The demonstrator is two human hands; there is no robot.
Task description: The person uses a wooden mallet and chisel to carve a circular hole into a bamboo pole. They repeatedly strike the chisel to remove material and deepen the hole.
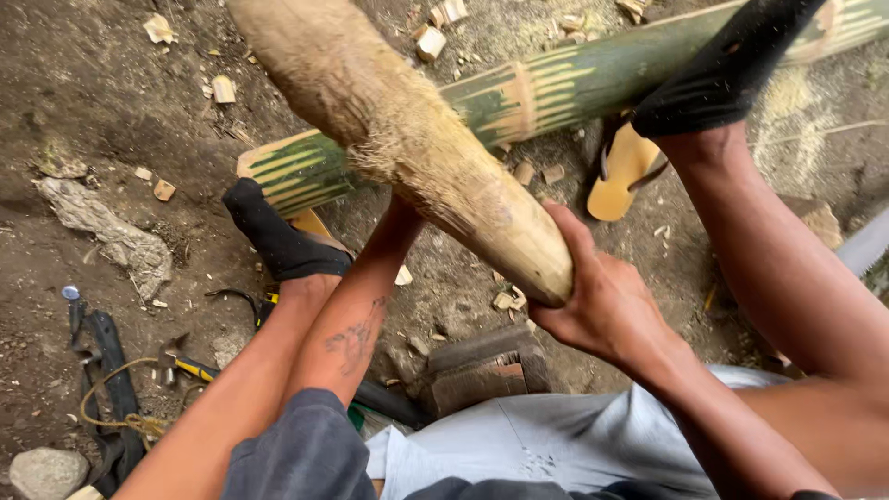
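Across the middle of the frame, I hold a thick wooden club [407,139] slanting from the top centre down to my right hand [602,306], whose grip is clamped around its lower end. My left hand is hidden behind the club, the forearm [356,324] reaching up under it from the lower left, so I cannot tell how that grip stands. Behind the club a green bamboo pole [556,88] with pale stripped patches runs from centre left to the upper right corner. My feet in black socks press on it: one [278,236] beside its cut end at centre left, the other [722,69] on top at upper right. A yellow sandal [625,171] lies on the dirt ground [83,83] under that foot, with wood chips [431,42] scattered around.
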